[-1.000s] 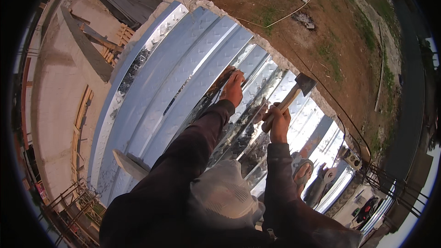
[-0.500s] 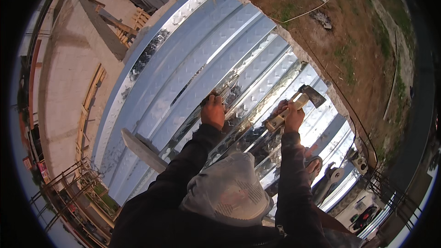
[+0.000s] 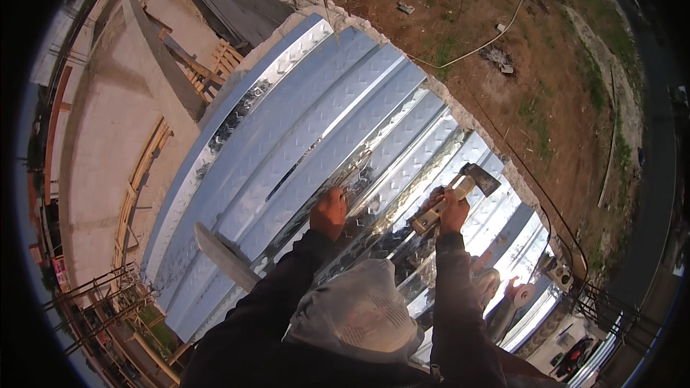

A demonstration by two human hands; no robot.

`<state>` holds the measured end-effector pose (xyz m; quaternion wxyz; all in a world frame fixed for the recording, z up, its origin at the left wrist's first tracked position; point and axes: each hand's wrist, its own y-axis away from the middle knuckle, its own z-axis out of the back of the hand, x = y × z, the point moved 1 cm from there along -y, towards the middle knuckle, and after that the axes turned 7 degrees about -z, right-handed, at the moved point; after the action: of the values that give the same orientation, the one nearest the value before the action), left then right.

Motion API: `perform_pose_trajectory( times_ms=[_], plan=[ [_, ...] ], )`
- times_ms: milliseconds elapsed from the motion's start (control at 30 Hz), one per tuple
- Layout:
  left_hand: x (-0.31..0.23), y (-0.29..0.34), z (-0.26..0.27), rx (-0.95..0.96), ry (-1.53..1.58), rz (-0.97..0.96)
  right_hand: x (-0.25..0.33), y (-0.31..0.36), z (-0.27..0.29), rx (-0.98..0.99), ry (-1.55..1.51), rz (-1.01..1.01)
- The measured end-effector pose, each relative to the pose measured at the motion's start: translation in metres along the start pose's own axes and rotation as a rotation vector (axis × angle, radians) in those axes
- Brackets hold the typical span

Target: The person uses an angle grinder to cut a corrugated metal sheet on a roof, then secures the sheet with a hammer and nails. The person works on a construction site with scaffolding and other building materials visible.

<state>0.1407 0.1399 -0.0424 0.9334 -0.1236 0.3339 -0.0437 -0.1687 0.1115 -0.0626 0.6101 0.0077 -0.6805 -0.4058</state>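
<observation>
My right hand (image 3: 453,213) is closed round a yellowish hand tool (image 3: 463,187) with a dark, blocky end (image 3: 482,179) up and to the right. The tool's other end reaches down and left of the fist, and its exact kind is unclear. To the left, my left hand (image 3: 328,214) has its fingers drawn together, low over the ribbed metal decking (image 3: 316,129). Whatever those fingers pinch is too small or hidden to make out. Both hands are over the shiny sheets, which carry rows of small embossed marks.
A flat grey piece (image 3: 223,255) lies on the decking at left. An angle grinder (image 3: 519,296) rests right of my right forearm. Beyond the rough concrete edge (image 3: 528,190), with a dark cable (image 3: 544,205), lies dirt ground (image 3: 496,86). Rebar (image 3: 108,294) stands at lower left.
The view has tilted, so the decking and both hands sit lower in the picture. My right hand keeps hold of the tool, and my left hand stays low over the sheets.
</observation>
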Motion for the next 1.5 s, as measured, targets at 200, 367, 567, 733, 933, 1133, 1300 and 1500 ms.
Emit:
perform_pose_trajectory(
  times_ms=[200,367,567,733,933,1133,1300,1500],
  plan=[
    [0.048,-0.035,0.075,-0.215,-0.171,0.070,0.015,0.022,-0.017,0.084,-0.173,-0.048],
    [0.074,-0.059,0.054,-0.202,-0.360,0.212,0.017,-0.048,0.054,-0.281,0.634,0.005],
    [0.094,-0.046,0.067,-0.168,-0.424,0.281,0.245,0.020,0.004,0.122,1.301,0.066],
    [0.092,-0.055,0.075,-0.105,-0.332,0.341,0.362,0.063,-0.012,0.257,1.771,0.861],
    [0.095,-0.054,0.077,-0.128,-0.323,0.329,0.371,0.081,-0.055,0.249,1.621,0.706],
    [0.095,-0.050,0.066,-0.109,-0.294,0.368,0.294,0.002,-0.098,0.238,1.504,0.708],
    [0.102,-0.050,0.065,-0.108,-0.369,0.394,0.221,-0.053,-0.144,0.252,1.338,0.707],
    [0.168,-0.006,0.047,-0.043,-0.412,0.381,0.182,-0.073,-0.173,0.479,1.368,0.471]
  ],
)
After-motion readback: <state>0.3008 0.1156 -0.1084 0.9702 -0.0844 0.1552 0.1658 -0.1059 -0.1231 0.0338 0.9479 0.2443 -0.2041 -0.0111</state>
